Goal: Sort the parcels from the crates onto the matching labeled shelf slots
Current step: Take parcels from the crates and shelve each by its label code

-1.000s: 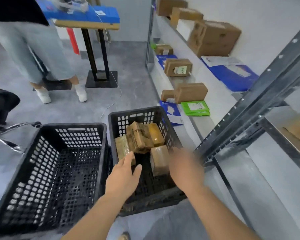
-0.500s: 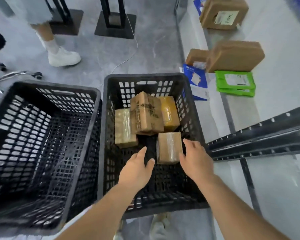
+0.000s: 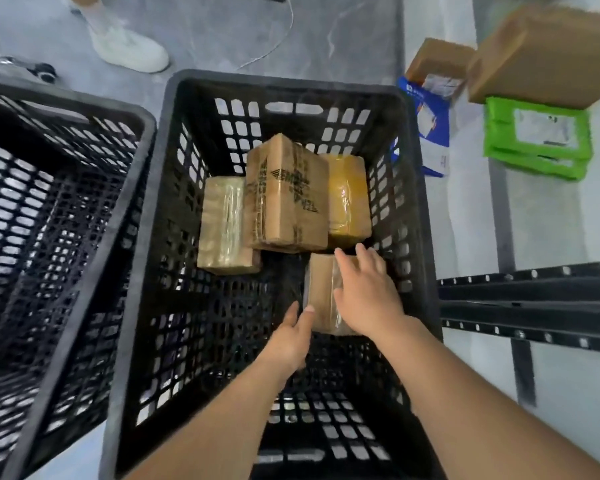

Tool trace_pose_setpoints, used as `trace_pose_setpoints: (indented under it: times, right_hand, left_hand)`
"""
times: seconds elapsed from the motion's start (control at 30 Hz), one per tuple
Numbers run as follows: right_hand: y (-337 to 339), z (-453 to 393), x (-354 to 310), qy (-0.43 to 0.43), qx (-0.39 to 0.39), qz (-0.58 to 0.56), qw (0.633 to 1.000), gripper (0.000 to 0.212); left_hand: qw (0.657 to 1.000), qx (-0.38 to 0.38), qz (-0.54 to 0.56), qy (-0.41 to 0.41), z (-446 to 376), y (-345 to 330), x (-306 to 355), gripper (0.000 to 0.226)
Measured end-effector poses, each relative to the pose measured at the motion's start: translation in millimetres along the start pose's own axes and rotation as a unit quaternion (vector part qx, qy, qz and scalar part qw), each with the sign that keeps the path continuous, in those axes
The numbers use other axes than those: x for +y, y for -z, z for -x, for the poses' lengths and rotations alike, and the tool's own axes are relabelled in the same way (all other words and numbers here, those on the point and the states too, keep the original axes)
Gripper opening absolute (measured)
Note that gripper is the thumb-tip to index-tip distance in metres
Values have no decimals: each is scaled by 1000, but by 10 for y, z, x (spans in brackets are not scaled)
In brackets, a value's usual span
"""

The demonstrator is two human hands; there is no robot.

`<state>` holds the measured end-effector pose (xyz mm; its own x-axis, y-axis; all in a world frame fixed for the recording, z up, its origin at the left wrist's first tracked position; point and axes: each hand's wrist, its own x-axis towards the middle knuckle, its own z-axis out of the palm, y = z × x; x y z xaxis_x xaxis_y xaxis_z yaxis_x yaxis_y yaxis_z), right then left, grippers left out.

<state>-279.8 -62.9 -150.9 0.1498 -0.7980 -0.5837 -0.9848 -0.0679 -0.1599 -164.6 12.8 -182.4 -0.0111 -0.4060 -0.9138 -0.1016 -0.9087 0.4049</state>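
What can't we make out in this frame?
- Small parcel, head view: right hand covers its top, so any label is hidden.
- Green mailer label: too small and blurred to read.
- Left crate: cut off by the left edge, contents unclear.
- Shelf slot labels: none in view.

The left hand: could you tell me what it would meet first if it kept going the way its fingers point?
Probably the small parcel: the left hand points along its near-left edge, thumb seemingly touching already. Depth is unclear.
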Motion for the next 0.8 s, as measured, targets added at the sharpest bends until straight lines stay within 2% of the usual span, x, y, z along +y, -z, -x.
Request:
trace_pose_setpoints:
  times: [0.07,0.17,0.33,0.43,0.5,0.63,0.7,0.8]
  right_hand:
    - [-39,-25,-8,-19,-8,-14,1000,65]
    - [-34,18,-72,-42,0,-30,999,62]
    - [-132,190,-173,-133,-66,-166,975,56]
    - [-235,254,-223,-196,-77,-265,941,66]
    - [-265,274,-245,-231,-89,-288,925,68]
    - [-338,280,-158,-253,-117,-328,903,45]
    - [-379,283,-87,-250,-136,-371,884,39]
    - [-400,345,-43,-238,-174,-428,854,44]
  left_hand:
    - [998,-18,60,2,-9,7,25,61]
    - [996,-14,94,2,21,76,61,55]
    - [990,107,84,-31,149,330,32,47]
    - [987,140,77,-18,197,442,-18,46]
    - [986,149,80,-6,184,489,-87,51]
    - [988,122,87,46,83,518,-239,66]
    - [989,78,99,77,89,491,-242,56]
    - [989,25,107,100,128,456,-256,38]
